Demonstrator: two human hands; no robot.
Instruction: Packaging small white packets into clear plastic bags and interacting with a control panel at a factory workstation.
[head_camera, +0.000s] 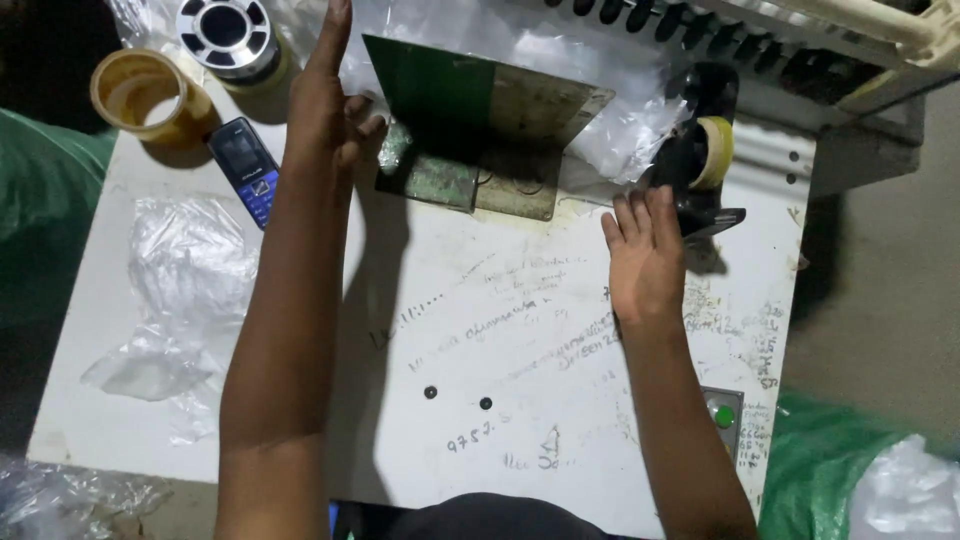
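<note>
packing workshop, scribbled white worktable (520, 330), tape dispenser (700, 150), tape rolls (145, 95), plastic bags (190, 290)

We stretch our left arm far forward, bare to the elbow, its forearm running up the middle-left of the view. Our left hand (325, 95) is raised edge-on, fingers straight and together, pointing away, thumb curled inward; it holds nothing. Our right arm reaches less far. Our right hand (645, 255) lies palm down, fingers loosely spread and pointing forward, grip open.
</note>
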